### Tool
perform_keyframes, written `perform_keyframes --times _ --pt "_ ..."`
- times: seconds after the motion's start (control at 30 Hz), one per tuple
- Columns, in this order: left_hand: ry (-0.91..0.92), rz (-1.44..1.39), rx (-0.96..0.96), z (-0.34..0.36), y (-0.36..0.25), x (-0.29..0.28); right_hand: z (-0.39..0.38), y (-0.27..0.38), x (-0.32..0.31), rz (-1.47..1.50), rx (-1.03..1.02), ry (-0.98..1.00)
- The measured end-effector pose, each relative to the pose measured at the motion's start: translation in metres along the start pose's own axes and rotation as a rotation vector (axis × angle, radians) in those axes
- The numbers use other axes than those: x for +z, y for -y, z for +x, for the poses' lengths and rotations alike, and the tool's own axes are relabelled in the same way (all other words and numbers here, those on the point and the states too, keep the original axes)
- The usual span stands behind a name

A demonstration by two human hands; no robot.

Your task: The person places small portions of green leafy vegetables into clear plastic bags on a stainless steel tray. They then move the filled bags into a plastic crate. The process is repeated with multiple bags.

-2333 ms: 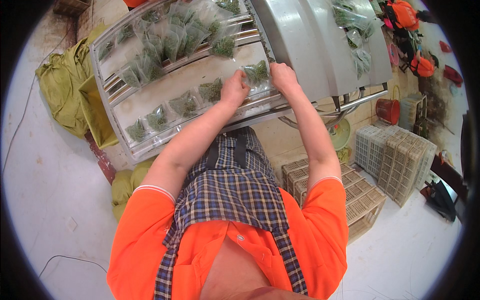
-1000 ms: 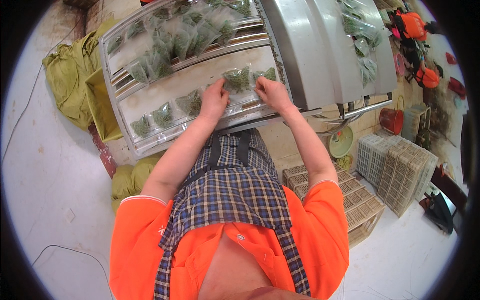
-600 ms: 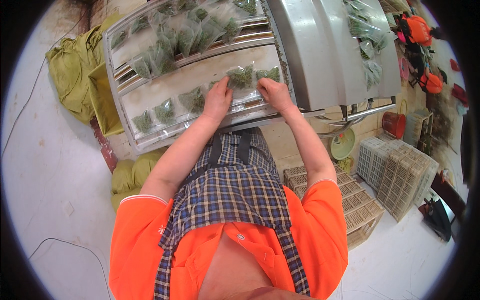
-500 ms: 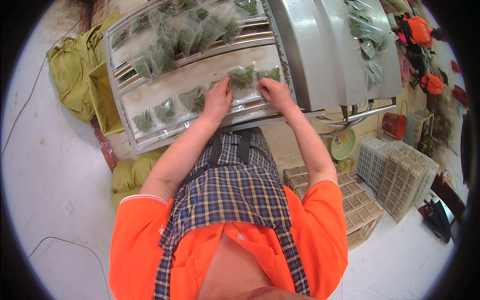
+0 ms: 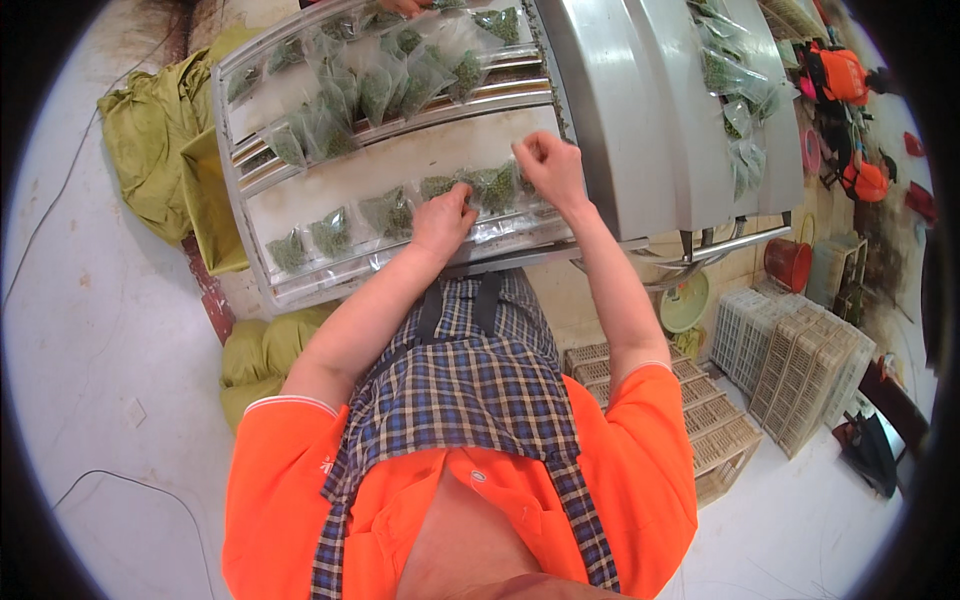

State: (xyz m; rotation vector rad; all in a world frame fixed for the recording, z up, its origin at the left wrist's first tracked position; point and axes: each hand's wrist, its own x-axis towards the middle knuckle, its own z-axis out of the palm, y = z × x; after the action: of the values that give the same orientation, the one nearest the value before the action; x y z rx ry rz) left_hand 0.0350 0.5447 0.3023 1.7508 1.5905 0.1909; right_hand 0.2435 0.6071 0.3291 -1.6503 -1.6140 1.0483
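Clear plastic bags filled with small green berries lie in a row along the near edge of a white machine bed [image 5: 330, 190]. My left hand [image 5: 444, 222] rests at the near side of this row, its fingers bent and touching a bag [image 5: 492, 186]. To the right, my right hand [image 5: 554, 172] is closed with thumb and fingertips together, just above the row's right end; what it pinches, if anything, cannot be made out. Left of my hands lie more bags, among them a filled bag [image 5: 331, 232] and another bag [image 5: 288, 251].
Beyond a metal bar [image 5: 400, 128], more filled bags [image 5: 375, 92] lie in a heap. Another person's hand [image 5: 405, 6] shows at the far edge. A steel cover [image 5: 635, 110] stands to the right, with bags on it. Plastic crates [image 5: 710, 420] and a red bucket [image 5: 789, 258] are at lower right.
The bags at the right end of the near row have moved toward me. My left hand has come slightly nearer and right. Another person's hand has appeared at the far edge.
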Motion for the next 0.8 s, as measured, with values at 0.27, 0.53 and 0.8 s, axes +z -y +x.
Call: perform_keyframes --times 0.27,0.53,0.8 --pt "-0.103 -0.267 0.047 0.049 -0.009 -0.036 0.119 0.006 0.068 0.904 0.474 -0.210" --pt "-0.395 -0.580 0.132 0.145 0.016 -0.057 0.091 0.003 0.069 0.858 0.252 -0.251" --pt "-0.264 -0.852 0.147 0.127 -0.007 -0.056 0.042 0.006 0.023 0.568 0.117 -0.205"
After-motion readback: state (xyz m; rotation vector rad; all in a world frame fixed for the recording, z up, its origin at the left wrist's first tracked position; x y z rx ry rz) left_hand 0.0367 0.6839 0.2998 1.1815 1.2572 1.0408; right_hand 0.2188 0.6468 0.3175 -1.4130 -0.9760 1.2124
